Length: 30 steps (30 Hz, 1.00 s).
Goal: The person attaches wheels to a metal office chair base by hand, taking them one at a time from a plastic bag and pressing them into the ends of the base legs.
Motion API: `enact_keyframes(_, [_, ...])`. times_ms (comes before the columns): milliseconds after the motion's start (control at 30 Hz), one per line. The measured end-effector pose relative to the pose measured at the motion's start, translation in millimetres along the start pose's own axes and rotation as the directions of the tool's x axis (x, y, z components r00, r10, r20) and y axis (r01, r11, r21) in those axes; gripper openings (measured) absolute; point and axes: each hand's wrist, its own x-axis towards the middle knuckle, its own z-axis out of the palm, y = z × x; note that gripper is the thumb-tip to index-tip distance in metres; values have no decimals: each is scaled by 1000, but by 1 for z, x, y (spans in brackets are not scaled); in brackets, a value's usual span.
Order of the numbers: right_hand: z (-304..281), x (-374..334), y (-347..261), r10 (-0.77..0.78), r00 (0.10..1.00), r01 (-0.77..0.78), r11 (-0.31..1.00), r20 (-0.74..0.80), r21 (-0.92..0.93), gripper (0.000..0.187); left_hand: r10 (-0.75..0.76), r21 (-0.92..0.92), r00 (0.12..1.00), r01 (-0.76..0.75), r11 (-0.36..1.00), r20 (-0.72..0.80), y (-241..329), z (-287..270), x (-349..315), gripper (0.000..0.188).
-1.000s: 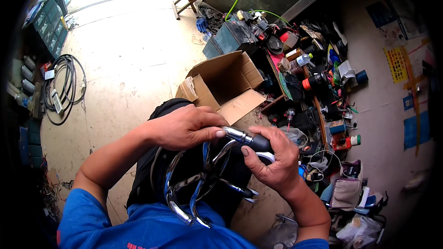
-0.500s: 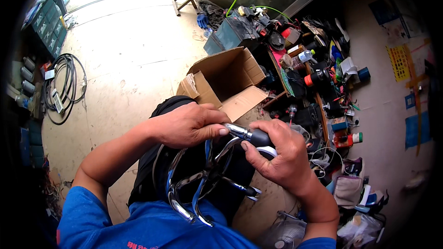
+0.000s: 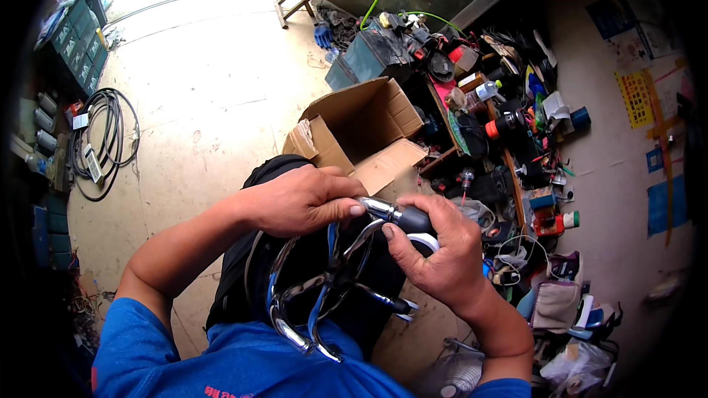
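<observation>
A chrome tubular frame (image 3: 318,280) with several curved arms lies across my lap. My left hand (image 3: 306,199) is closed on the end of one chrome tube (image 3: 377,208), its thumb pressed along the metal. On that tube's end sits a dark rounded plastic piece (image 3: 414,220), which my right hand (image 3: 451,247) grips between thumb and fingers. Just below it, a white curved rim (image 3: 426,241) shows partly behind the right hand. Another arm of the frame ends in a dark and shiny tip (image 3: 404,308) near my right thigh.
Ahead of my knees stands an open cardboard box (image 3: 332,144). Tools, bottles and bags crowd a low shelf (image 3: 509,169) on the right. A coiled black cable (image 3: 110,144) lies on the floor to the left, near green boxes (image 3: 77,44). A small stool (image 3: 299,4) stands far ahead.
My right hand has shifted slightly left around the dark piece, and its forearm has moved a little left. The left hand and the frame stay in place.
</observation>
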Motion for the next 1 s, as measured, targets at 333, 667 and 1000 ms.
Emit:
enact_keyframes(333, [-7,8,19,-178,981,183,981,82,-59,43,40,-4,999,-40,999,-4,-7,2,4,47])
enact_keyframes(667, [-3,1,13,-87,995,91,993,53,-74,51,31,-8,1000,-31,999,-2,-9,0,3,47])
enact_keyframes(1000, [-3,7,14,-140,988,146,983,59,-114,47,31,1,1000,-31,1000,2,-9,-1,5,45])
